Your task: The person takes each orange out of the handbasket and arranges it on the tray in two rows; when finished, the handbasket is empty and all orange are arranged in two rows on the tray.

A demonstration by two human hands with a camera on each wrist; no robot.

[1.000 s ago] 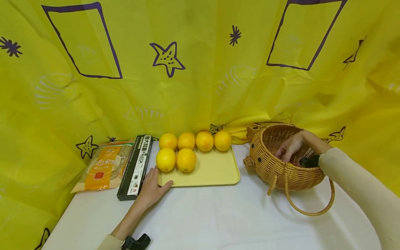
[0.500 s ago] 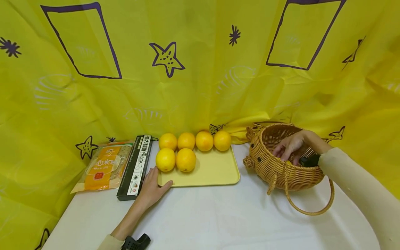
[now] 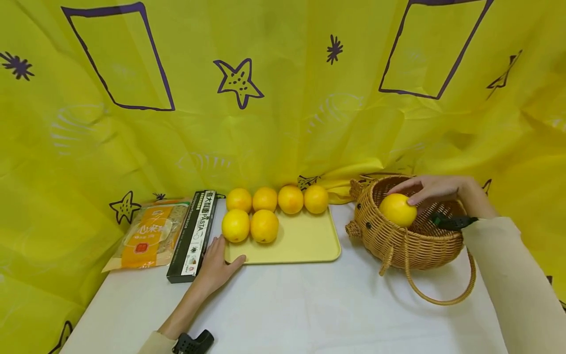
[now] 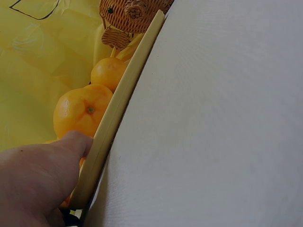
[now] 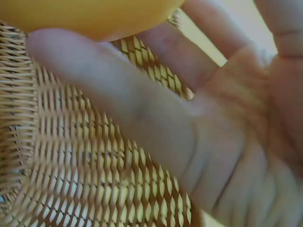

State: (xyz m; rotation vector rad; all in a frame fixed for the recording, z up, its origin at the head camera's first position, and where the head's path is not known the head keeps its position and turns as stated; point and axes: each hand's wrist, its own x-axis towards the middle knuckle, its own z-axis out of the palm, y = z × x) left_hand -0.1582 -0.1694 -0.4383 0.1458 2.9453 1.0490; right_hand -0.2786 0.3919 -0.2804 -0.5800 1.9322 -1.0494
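Note:
My right hand (image 3: 435, 189) holds an orange (image 3: 398, 210) between thumb and fingers at the mouth of a pig-shaped wicker basket (image 3: 424, 253). In the right wrist view the thumb presses the underside of this orange (image 5: 104, 19), with woven wicker behind it. My left hand (image 3: 215, 268) rests at the near left corner of a pale yellow tray (image 3: 305, 246), fingers extended along its side and thumb spread over the front rim. Several oranges (image 3: 264, 226) sit on the tray, in a back row and at the front left.
Left of the tray lies a black and white pasta box (image 3: 192, 238), with a bag of noodles (image 3: 150, 233) beside it. The basket's handle (image 3: 442, 301) hangs down onto the white table (image 3: 309, 309). A yellow patterned cloth (image 3: 283, 132) rises behind everything.
My right hand has risen from inside the basket, bringing the orange up into view at the opening. The left hand stays at the tray corner.

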